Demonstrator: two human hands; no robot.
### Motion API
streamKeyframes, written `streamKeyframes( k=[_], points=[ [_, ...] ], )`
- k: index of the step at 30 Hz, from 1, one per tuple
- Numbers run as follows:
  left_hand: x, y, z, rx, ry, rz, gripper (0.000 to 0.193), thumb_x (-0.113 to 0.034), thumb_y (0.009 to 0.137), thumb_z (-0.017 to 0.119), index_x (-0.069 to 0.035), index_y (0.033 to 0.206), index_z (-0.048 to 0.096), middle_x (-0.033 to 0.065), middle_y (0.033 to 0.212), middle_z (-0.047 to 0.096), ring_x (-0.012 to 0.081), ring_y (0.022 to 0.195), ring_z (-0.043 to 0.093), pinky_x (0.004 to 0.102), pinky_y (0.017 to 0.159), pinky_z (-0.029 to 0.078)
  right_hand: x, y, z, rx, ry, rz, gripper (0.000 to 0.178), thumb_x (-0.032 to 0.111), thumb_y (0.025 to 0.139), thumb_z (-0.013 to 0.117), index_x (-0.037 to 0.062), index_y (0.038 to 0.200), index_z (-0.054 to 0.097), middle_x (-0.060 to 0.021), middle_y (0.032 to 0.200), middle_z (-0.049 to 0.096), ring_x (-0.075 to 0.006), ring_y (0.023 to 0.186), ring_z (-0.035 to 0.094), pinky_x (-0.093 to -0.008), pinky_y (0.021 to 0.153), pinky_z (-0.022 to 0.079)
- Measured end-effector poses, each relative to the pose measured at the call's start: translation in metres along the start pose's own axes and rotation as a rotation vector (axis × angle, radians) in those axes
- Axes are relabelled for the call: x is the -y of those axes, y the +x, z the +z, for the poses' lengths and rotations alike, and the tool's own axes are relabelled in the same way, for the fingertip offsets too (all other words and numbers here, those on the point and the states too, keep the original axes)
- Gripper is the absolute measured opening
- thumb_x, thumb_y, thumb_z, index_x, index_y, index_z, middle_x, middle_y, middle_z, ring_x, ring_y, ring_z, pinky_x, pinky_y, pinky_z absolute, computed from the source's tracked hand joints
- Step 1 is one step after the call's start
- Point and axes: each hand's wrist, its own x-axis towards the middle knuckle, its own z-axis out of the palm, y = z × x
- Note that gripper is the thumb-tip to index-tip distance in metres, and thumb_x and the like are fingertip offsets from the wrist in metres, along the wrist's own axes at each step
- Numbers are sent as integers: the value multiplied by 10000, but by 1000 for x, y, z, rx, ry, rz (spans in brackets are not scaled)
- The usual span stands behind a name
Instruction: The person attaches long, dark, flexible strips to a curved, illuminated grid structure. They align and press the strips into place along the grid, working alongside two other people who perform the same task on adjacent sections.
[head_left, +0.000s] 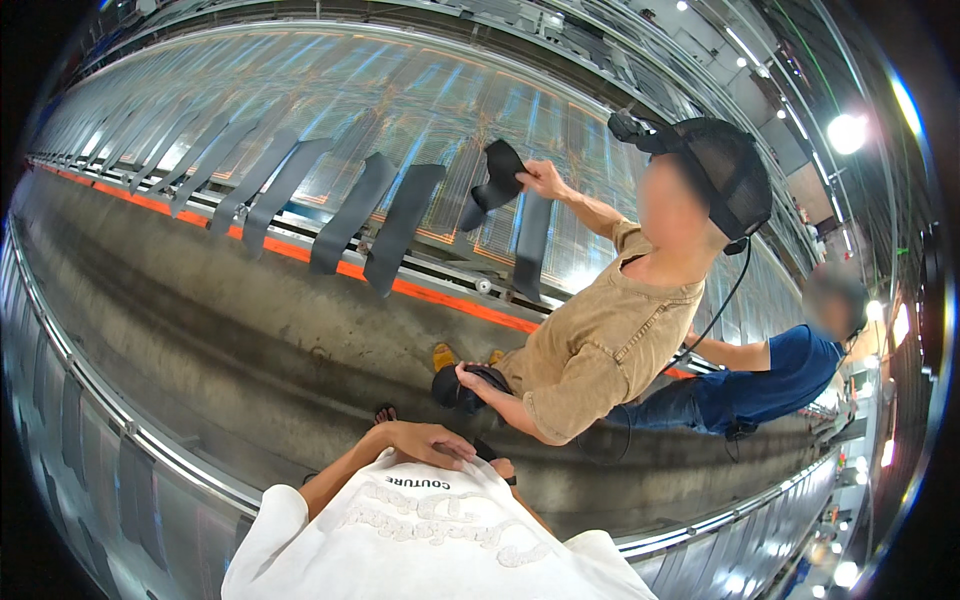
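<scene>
My left hand rests in front of my white shirt, its fingers stretched out and loosely bent, with nothing seen in it. Just to its right, my right hand is mostly hidden, so its fingers cannot be made out. A black item shows beside it, too small to name. Ahead of me, a co-worker in a tan shirt lifts a dark fabric piece over the long table. The co-worker's other hand holds a black bundle at the waist.
Several dark grey strips hang over the front edge of the long patterned table, above an orange rail. A second person in blue stands farther right. Concrete floor lies between this table and a metal-edged one behind me.
</scene>
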Motion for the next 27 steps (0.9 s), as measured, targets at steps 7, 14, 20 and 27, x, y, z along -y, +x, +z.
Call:
streamKeyframes(
  k=[7,14,20,27],
  points=[
    [4,4,-4,11,5,0,736,-483,955,668,10,1467,473,176,1452,542,264,1365,501,370,1169,369,6,-1,9,-1,18,-3,391,297,762,702,-7,1004,742,-241,991,723,-382,960,712,-453,823,556],
    [-9,1,-9,17,4,-63,737,-468,959,669,7,1480,453,175,1458,535,256,1360,505,351,1169,365,12,-1,18,-2,39,1,388,293,763,701,-4,1007,743,-238,990,724,-381,957,712,-452,822,556],
    [-13,1,-7,-8,-24,-82,731,-440,962,679,8,1490,443,158,1438,561,242,1339,527,335,1136,390,15,-1,28,1,52,-13,385,290,763,701,-2,1010,743,-235,989,725,-380,955,713,-451,821,556],
    [-2,-1,-6,-39,-6,-82,635,-355,1007,630,-6,1500,435,108,1413,605,220,1322,528,344,1133,379,19,10,45,7,49,-50,382,286,764,701,1,1014,744,-231,988,726,-379,953,713,-449,820,557]
  ],
)
